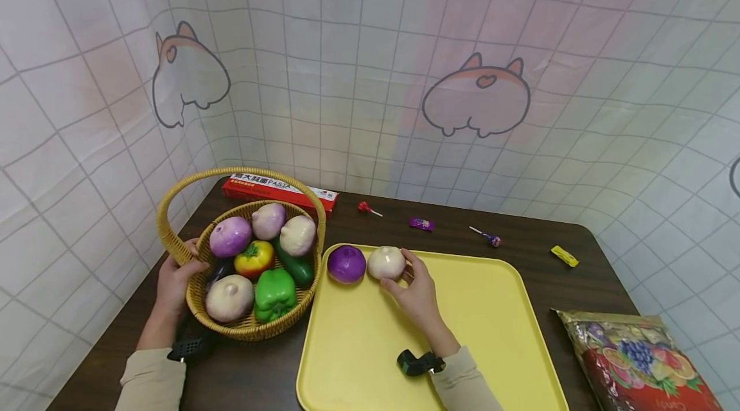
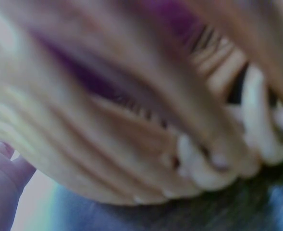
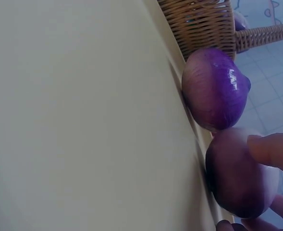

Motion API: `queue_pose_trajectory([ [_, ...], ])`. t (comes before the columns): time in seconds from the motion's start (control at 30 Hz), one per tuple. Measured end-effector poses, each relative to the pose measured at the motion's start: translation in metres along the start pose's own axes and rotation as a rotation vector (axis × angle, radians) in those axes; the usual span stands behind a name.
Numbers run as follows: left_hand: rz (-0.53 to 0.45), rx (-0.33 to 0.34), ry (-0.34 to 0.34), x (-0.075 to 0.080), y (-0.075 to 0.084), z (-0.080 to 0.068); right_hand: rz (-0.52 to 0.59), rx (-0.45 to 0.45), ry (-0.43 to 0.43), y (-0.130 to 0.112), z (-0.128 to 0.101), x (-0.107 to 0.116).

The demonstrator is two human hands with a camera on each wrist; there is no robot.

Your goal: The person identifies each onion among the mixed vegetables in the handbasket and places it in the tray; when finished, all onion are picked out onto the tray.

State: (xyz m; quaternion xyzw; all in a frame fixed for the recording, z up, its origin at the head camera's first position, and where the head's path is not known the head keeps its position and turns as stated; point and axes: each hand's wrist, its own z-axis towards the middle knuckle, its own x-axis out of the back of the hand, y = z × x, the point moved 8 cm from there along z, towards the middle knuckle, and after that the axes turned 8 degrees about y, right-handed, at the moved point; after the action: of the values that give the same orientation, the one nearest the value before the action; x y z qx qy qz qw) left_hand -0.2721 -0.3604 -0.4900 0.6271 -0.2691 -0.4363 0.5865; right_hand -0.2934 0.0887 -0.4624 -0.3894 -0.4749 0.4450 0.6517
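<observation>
My left hand (image 1: 172, 284) grips the left side of a wicker basket (image 1: 254, 332) by its rim, near the foot of the tall handle. The basket holds toy-like onions, a green bell pepper (image 1: 275, 294), a yellow-red one (image 1: 255, 260), a dark green vegetable (image 1: 297, 268) and a partly hidden dark purple one. Between thumb and fingers, my right hand (image 1: 417, 298) holds a pale onion (image 1: 386, 263) at the far edge of the yellow tray (image 1: 370, 347). Beside it lies a deep purple onion (image 3: 215, 89), touching or nearly touching in the right wrist view. Blurred wicker fills the left wrist view.
Behind the basket lies a red pasta box (image 1: 277, 191). Two lollipops, including a red one (image 1: 364, 207), a purple wrapped sweet (image 1: 422, 224) and a yellow one (image 1: 564, 256) lie along the back. A candy bag (image 1: 642, 359) sits at the right. Curtains enclose the dark table.
</observation>
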Motion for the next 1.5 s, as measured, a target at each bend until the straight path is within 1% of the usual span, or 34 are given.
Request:
queue_pose_trajectory([
  [0.17, -0.005, -0.002, -0.004, 0.000, 0.001, -0.001, 0.001, 0.019, 0.047, 0.027, 0.007, -0.001],
  [0.23, -0.012, -0.007, -0.002, -0.001, 0.002, -0.001, -0.006, 0.029, 0.072, 0.031, 0.008, 0.001],
  [0.3, -0.016, -0.008, 0.004, -0.001, 0.002, -0.001, -0.013, 0.043, 0.103, 0.029, 0.009, 0.005],
  [0.37, -0.010, -0.008, 0.010, -0.001, 0.002, -0.002, -0.020, 0.076, 0.143, 0.023, 0.008, 0.010],
  [0.5, 0.009, -0.001, 0.018, -0.002, 0.002, -0.002, 0.000, 0.191, 0.241, 0.008, 0.006, 0.019],
  [0.6, 0.025, 0.002, 0.026, -0.001, 0.002, -0.003, 0.046, 0.270, 0.266, -0.009, 0.001, 0.018],
  [0.67, 0.038, -0.002, 0.031, 0.000, 0.003, -0.004, 0.079, 0.296, 0.250, -0.022, -0.004, 0.012],
  [0.77, 0.042, -0.009, 0.035, 0.000, 0.005, -0.004, 0.140, 0.315, 0.193, -0.040, -0.012, -0.002],
  [0.93, 0.027, -0.031, 0.050, 0.000, 0.007, -0.005, 0.255, 0.320, 0.050, -0.065, -0.026, -0.038],
  [1.07, 0.031, -0.047, 0.067, 0.001, 0.009, -0.005, 0.312, 0.309, -0.058, -0.087, -0.037, -0.069],
  [1.2, 0.039, -0.058, 0.075, 0.002, 0.011, -0.006, 0.287, 0.276, -0.148, -0.106, -0.045, -0.098],
  [1.3, 0.045, -0.067, 0.078, 0.002, 0.012, -0.006, 0.249, 0.249, -0.186, -0.113, -0.047, -0.118],
  [1.37, 0.046, -0.071, 0.078, 0.002, 0.013, -0.007, 0.214, 0.229, -0.184, -0.115, -0.046, -0.130],
  [1.5, 0.061, -0.075, 0.079, 0.002, 0.012, -0.007, 0.141, 0.199, -0.129, -0.114, -0.040, -0.147],
])
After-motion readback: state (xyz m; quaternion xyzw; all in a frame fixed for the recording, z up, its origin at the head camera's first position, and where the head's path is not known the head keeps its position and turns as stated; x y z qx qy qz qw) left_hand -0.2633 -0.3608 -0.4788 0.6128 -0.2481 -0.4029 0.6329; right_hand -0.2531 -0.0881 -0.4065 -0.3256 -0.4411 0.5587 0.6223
